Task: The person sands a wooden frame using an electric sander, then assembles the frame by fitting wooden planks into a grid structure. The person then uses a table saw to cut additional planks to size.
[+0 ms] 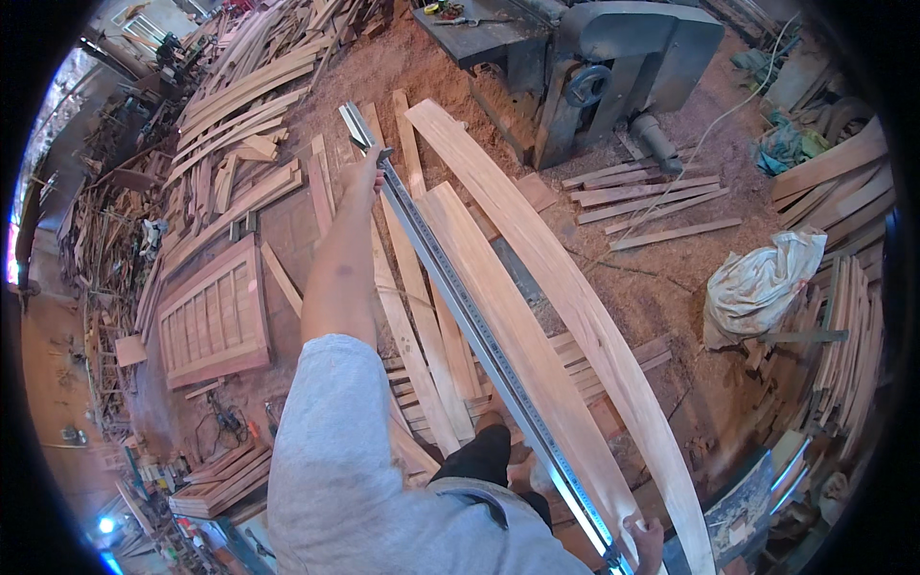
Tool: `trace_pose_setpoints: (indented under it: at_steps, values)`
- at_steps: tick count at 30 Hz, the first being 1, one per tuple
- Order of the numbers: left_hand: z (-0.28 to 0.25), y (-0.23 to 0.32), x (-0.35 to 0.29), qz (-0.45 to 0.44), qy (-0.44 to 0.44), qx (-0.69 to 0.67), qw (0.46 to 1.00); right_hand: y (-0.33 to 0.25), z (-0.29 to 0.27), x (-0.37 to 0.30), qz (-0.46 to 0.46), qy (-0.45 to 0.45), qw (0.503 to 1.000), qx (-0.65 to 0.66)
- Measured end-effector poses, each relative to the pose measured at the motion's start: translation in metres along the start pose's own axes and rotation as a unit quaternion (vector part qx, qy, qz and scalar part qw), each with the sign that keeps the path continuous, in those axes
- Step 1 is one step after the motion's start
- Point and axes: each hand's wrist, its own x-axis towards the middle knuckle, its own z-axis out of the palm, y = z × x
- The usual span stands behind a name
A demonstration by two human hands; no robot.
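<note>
A long grey metal bar (pixel 460 318), marked or pierced along its length, runs slantwise from far left to near right. My left hand (pixel 362 180), arm stretched out, is closed round it by a dark crosspiece (pixel 377 153) near its far end. Alongside it on the right lies a long wooden plank (pixel 522 331). At the near end my right hand (pixel 648 544) curls its fingers at the plank's right edge, beside the bar. A dark fitting (pixel 611 554) sits on the bar there. Further right is another long, pale board (pixel 575 287), curved by the lens.
Stacked timber strips (pixel 254 86) fill the far left, near a slatted wooden panel (pixel 213 311). A large grey machine with a handwheel (pixel 586 86) stands at the back. Loose strips (pixel 661 196), a whitish sack (pixel 762 287) and sawdust lie on the right. More strips lie underneath my work.
</note>
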Motion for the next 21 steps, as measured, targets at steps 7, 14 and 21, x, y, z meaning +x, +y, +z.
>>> trace_pose_setpoints:
  at_steps: [7,14,21]
  values:
    - [0.035,0.021,-0.027,0.155,0.181,0.446,0.863,-0.004,-0.007,0.003,0.032,-0.06,0.998,0.008]
    - [0.057,0.015,-0.034,0.235,0.109,0.568,0.781,-0.013,0.003,-0.007,-0.027,0.018,0.999,-0.027]
    - [-0.005,0.004,-0.028,0.297,0.038,0.323,0.898,-0.104,0.001,-0.011,0.043,-0.038,0.998,-0.009]
